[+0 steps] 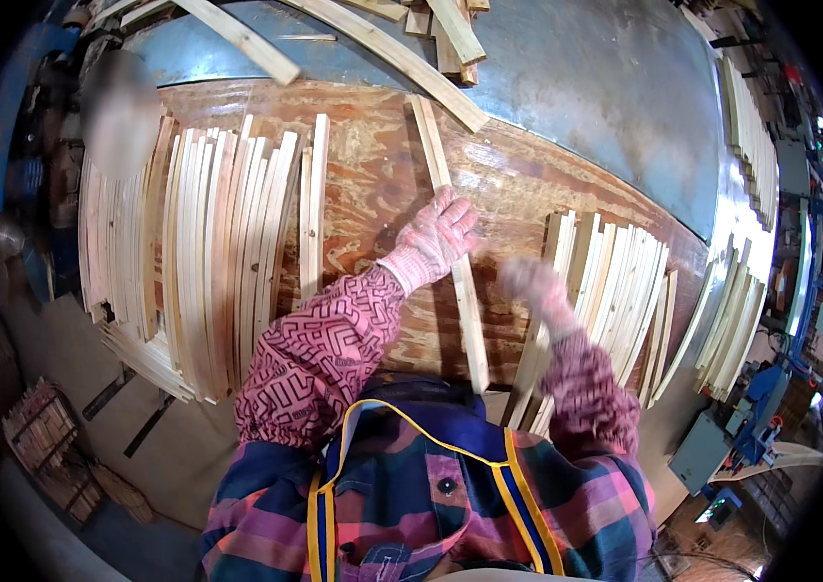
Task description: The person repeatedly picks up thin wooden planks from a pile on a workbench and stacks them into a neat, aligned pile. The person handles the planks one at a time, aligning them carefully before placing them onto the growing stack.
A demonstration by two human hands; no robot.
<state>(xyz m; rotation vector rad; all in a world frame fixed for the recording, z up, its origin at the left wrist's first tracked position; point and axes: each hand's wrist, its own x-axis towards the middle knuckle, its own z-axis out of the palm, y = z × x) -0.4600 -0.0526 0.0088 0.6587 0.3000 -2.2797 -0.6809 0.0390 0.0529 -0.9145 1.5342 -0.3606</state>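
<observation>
Your gloved left hand [440, 233] lies flat, fingers spread, on a long wood strip [452, 242] at frame centre, on the brown plywood bench [372, 184]. Your right hand [532, 286] is blurred; I cannot tell its grip. Strip stacks [198, 262] fill the left, a grey metal table [586, 87] the top.

Gloved left hand [440, 236] on wooden slat [452, 247], right hand [531, 286] blurred

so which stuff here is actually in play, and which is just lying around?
In play:
- left hand flat on the single slat
- right hand, blurred, at the right stack
- plywood top

Lying about:
- left stack
- loose battens on the metal table
- far slats
</observation>
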